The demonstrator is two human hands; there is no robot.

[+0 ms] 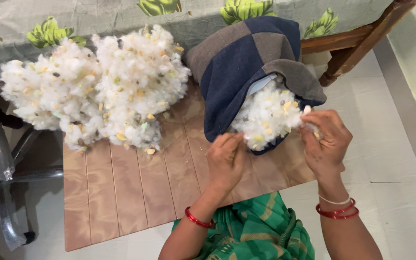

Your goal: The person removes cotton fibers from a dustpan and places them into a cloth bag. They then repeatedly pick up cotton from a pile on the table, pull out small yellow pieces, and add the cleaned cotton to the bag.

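Stuffing seems the step in hand: our left hand [226, 156] presses curled fingers against the white filling [266, 115] at the patchwork cushion cover's [241, 62] mouth, near the wooden board's [121, 192] far right corner, while our right hand [326, 137] pinches a tuft. We judge pushing deeper comes next.

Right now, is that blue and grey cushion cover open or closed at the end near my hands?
Open. White stuffing bulges out of the mouth of the cushion cover, between the left hand and right hand.
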